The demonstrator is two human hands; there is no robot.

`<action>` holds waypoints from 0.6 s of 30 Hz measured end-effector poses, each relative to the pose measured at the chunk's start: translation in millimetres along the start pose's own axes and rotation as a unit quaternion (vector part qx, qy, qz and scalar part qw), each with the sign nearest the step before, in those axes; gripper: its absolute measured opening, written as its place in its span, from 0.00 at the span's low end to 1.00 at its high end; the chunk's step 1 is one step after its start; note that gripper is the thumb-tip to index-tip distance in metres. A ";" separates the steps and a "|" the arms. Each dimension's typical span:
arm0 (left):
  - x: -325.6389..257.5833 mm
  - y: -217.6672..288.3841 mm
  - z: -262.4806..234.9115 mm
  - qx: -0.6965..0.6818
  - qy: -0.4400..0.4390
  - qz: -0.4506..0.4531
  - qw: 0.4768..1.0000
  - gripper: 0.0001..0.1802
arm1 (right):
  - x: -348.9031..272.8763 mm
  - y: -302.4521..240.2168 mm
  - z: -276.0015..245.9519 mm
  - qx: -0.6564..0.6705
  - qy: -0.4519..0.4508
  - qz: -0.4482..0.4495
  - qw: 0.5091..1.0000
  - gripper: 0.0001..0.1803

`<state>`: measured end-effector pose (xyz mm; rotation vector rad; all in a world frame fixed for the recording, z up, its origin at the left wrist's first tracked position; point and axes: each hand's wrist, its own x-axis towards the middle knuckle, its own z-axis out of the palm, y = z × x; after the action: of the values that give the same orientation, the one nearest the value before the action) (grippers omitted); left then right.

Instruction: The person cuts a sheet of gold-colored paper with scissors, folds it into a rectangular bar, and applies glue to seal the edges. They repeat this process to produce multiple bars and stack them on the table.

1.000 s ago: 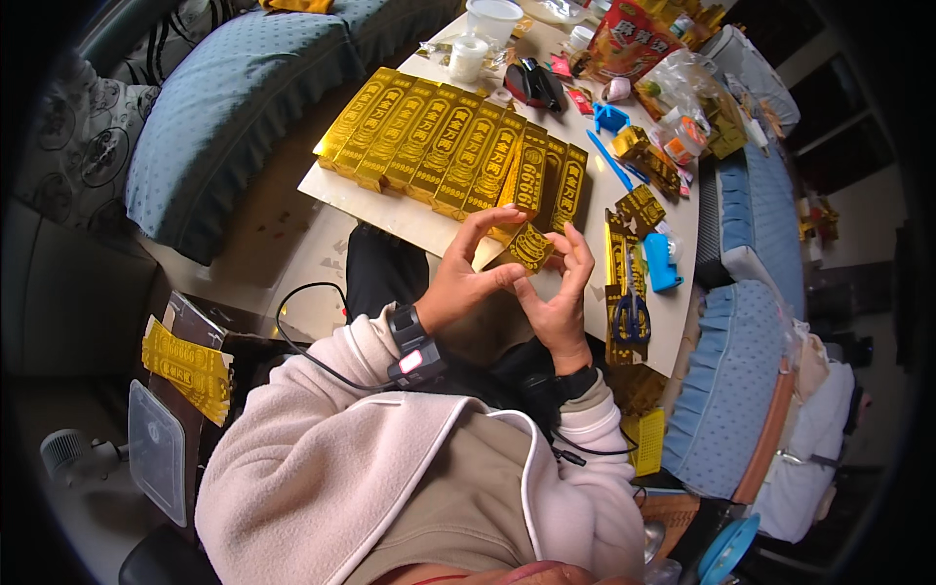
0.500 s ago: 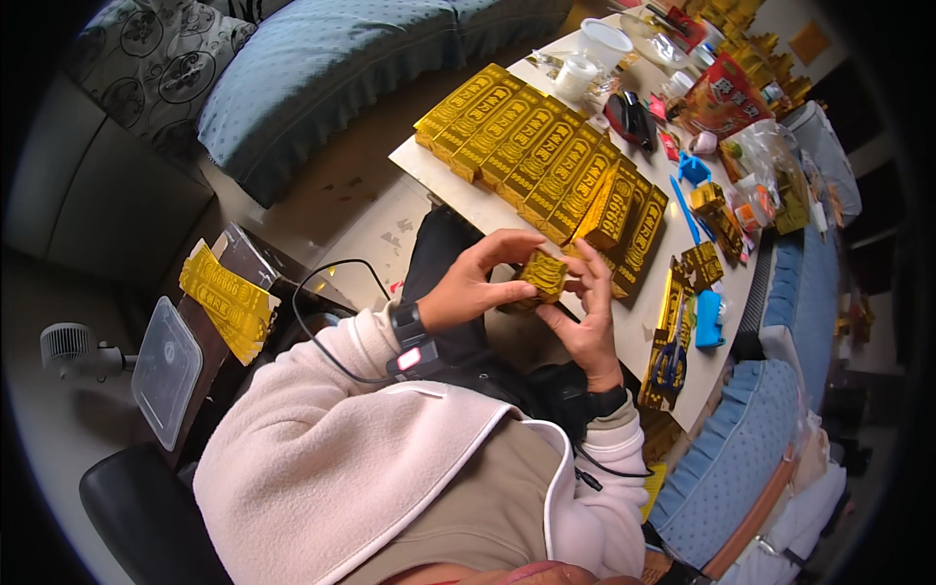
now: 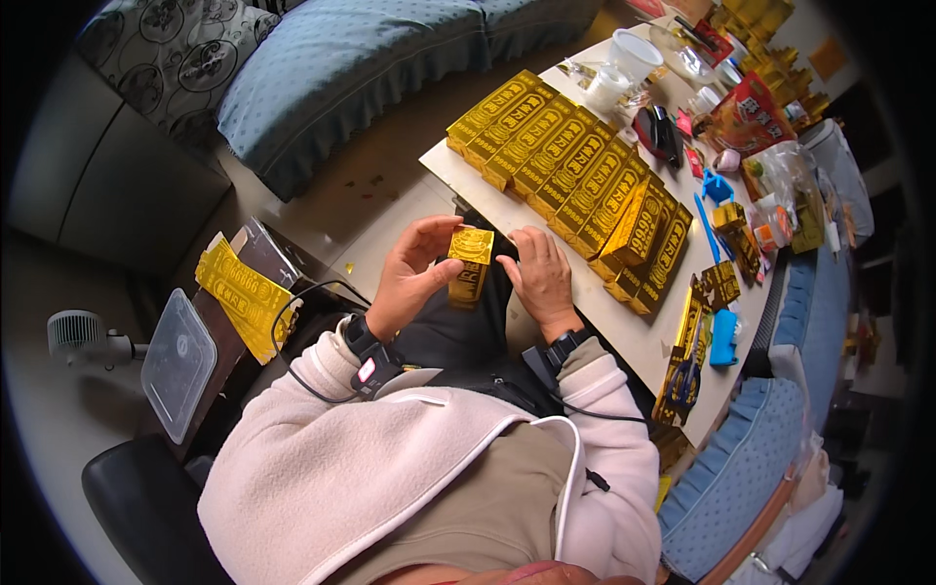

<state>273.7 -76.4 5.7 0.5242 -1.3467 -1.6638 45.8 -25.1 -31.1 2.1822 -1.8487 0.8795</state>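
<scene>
A small gold foil-paper box (image 3: 469, 263) with dark print is held over my lap, in front of the table edge. My left hand (image 3: 409, 276) grips its left side, thumb and fingers curled around it. My right hand (image 3: 537, 276) touches its right side with fingers pressed against the paper. Just beyond, a row of several finished gold bar-shaped boxes (image 3: 565, 175) lies side by side on the white table (image 3: 624, 336).
Flat gold sheets (image 3: 241, 294) lie on a dark stand at my left, beside a clear plastic lid (image 3: 178, 363). Blue scissors (image 3: 685, 375), a blue tool (image 3: 724, 338), cups (image 3: 634, 54) and snack packets (image 3: 746, 112) crowd the table's far side. Blue cushions (image 3: 341, 68) sit behind.
My hands have drawn the gold box down from the table edge to over my lap. The view has shifted, with the table now further up and right.
</scene>
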 end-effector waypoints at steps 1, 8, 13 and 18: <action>1.3 0.6 1.2 -0.002 -0.002 -0.001 1.000 0.29 | 1.3 1.4 2.0 -0.005 0.001 -0.009 1.000 0.22; 9.7 2.3 10.1 -0.016 -0.014 0.016 1.000 0.29 | 8.7 5.2 7.7 0.026 0.031 -0.010 0.999 0.08; 11.1 8.3 12.3 -0.016 -0.016 0.021 1.000 0.29 | 17.5 4.7 10.4 0.105 0.062 0.085 0.989 0.06; 18.0 10.5 22.2 -0.027 -0.028 0.039 0.998 0.29 | 20.1 -3.2 -4.8 0.236 0.143 0.185 0.943 0.05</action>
<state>251.4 -79.4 26.2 0.3917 -1.3407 -1.6578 48.6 -39.2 -15.9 1.7989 -2.0867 1.7723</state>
